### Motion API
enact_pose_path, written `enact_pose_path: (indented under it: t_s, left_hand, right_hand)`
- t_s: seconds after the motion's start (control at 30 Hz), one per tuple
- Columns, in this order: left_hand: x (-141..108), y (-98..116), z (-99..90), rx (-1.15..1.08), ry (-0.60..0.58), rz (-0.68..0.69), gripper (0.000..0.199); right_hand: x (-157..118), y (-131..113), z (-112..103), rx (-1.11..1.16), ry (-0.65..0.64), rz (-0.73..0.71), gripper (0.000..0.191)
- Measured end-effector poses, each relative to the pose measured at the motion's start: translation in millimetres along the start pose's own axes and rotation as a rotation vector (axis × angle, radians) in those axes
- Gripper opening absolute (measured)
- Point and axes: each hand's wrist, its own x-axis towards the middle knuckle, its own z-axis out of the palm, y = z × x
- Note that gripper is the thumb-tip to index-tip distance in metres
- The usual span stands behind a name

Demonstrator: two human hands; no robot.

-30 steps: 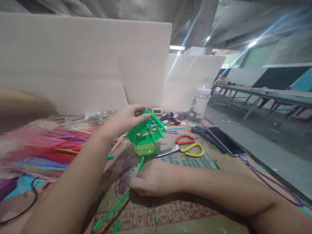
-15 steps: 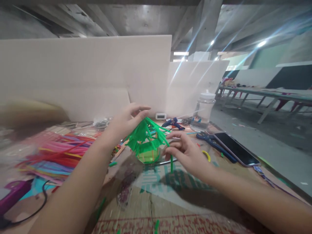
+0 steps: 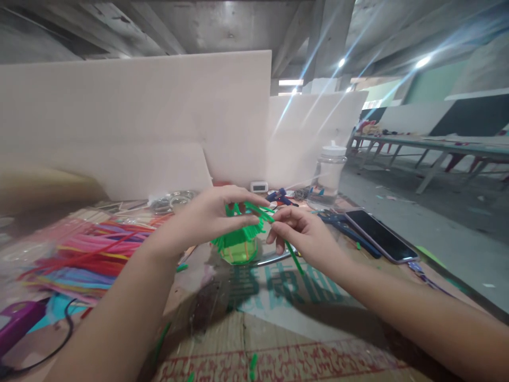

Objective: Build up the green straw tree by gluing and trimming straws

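Observation:
A small green craft model [image 3: 237, 253] stands on the table, a fringed green cover over its pale green base with thin orange upright strips. My left hand [image 3: 210, 217] reaches over its top and hides much of it. The thumb and fingers of that hand are closed around green strands at the top. To the right, my right hand [image 3: 296, 231] pinches a green pipe cleaner [image 3: 295, 258]. One end of the pipe cleaner hangs below the fingers, while the other runs toward my left hand.
Bundles of coloured pipe cleaners [image 3: 95, 244] lie at left, near a purple device [image 3: 19, 321] with a black cable. Behind my hands are a blue glue gun [image 3: 278, 196], a small white clock [image 3: 259, 187] and a clear bottle [image 3: 328, 175]. A phone [image 3: 382, 236] lies at right.
My left hand has come down and right over the model's top, covering more of it. The pipe cleaner's hanging end in my right hand has swung from upright to slanting right.

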Motion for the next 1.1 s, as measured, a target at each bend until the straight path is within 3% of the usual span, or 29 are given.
enact_pose_path:
  t_s: [0.13, 0.23, 0.4, 0.57, 0.87, 1.0, 1.1]
  left_hand:
    - [0.5, -2.4, 0.4, -0.005, 0.011, 0.019, 0.018]
    - [3.2, -2.6, 3.5, 0.002, 0.086, -0.035, 0.021]
    - [5.0, -1.3, 5.2, -0.024, 0.089, -0.085, 0.026]
    - [1.1, -7.4, -2.8, 0.006, 0.171, -0.145, 0.030]
    - [-7.2, -31.1, -21.8, 0.014, 0.263, -0.282, 0.041]
    - [-7.1, -30.2, -22.0, 0.040, 0.284, -0.277, 0.041]
    - [-5.8, -25.9, -19.8, 0.019, 0.367, -0.270, 0.042]
  right_hand:
    - [-1.0, 1.6, -0.1, -0.025, -0.011, -0.026, 0.013]
    - [-3.2, 2.0, 0.5, -0.089, -0.030, -0.057, 0.008]
    - [-6.1, 0.8, 1.1, -0.190, -0.030, -0.185, 0.005]
    - [-4.1, 0.3, -0.1, -0.181, -0.056, -0.067, 0.011]
    - [3.9, 2.7, -8.6, -0.140, -0.075, -0.048, 0.016]
    - [9.6, 6.3, -14.5, -0.132, -0.043, -0.030, 0.023]
    - [11.9, 4.5, -16.8, -0.211, -0.072, 0.001, 0.023]
